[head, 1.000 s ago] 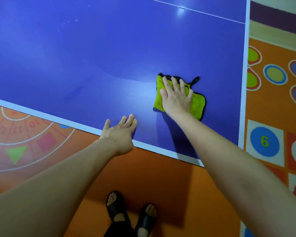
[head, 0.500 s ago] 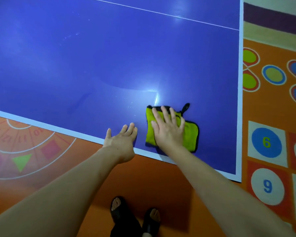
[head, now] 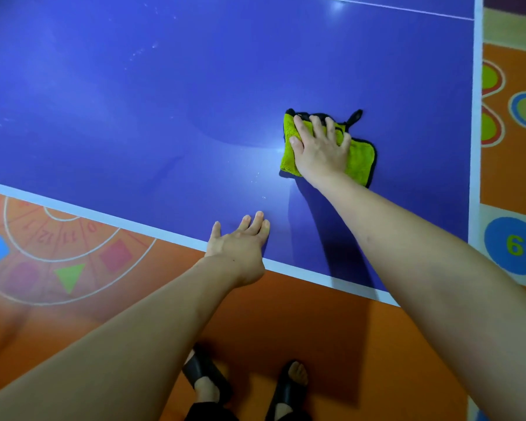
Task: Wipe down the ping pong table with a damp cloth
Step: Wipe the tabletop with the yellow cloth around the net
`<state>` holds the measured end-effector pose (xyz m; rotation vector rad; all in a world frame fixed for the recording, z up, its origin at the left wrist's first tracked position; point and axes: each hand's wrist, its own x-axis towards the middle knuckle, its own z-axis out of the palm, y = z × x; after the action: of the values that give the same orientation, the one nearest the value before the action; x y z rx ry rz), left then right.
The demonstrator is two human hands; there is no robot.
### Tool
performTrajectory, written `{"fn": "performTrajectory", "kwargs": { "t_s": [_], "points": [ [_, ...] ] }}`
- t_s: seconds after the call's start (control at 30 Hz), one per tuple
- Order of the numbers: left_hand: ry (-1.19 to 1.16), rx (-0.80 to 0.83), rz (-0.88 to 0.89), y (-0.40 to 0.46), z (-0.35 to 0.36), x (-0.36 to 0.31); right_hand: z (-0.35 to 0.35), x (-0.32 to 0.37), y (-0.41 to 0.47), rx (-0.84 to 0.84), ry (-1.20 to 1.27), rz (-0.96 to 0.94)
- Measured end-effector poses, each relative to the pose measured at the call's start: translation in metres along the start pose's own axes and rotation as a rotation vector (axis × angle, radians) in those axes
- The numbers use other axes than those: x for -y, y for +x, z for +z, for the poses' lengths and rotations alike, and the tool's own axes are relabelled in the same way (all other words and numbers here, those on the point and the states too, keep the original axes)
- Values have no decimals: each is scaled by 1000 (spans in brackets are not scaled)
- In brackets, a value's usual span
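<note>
Head view. Since half a second ago the cloth [head: 359, 161] has travelled away from the near edge, back up toward mid-frame right; a second ago it sat about where it sits now. So: one pull toward the body, one push out again. A back-and-forth stroke over the same strip.

Right hand [head: 321, 150] lies flat on the cloth, fingers straight and slightly spread, pressing it onto the table [head: 134, 101]. No pinch, no curl. The cloth is folded, yellow-green with a black border and a small black loop at its upper right corner. It lies right of centre, well in from the white side line at far right.

Left hand [head: 240, 241] at lower centre, palm down on the near white edge, fingers straight and close together, thumb out. It holds nothing; looks like a brace. It has barely shifted.

A glossier patch with a curved boundary spreads left of the cloth, probably the damp, wiped area. Faint specks show near the cloth's lower left and in the upper left of the frame.

Judgement: wiping is mid-course in this near right corner; the large upper-left expanse likely waits its turn.

Below the table: orange patterned floor [head: 316, 329], sandalled feet [head: 207, 378].
</note>
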<state>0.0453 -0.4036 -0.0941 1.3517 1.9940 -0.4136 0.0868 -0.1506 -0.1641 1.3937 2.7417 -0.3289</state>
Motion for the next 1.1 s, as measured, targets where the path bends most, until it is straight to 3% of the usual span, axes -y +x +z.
{"fn": "performTrajectory", "kwargs": {
  "t_s": [0.23,0.33,0.5,0.67,0.93,1.1],
  "points": [
    [-206,-88,81,-8,0,27,24,23,-108,-43,-29,-11],
    [-185,-216,105,-19,4,56,33,42,-168,-7,-49,-51],
    [-55,-281,59,-34,-1,114,36,66,-218,85,-83,-60],
    [-35,-295,-33,-23,-10,162,25,78,-179,119,-75,-41],
    [2,-171,-18,-17,5,175,19,103,-13,23,13,60],
    [-17,-126,-6,-17,3,184,18,110,-18,33,0,58]
  ]
}}
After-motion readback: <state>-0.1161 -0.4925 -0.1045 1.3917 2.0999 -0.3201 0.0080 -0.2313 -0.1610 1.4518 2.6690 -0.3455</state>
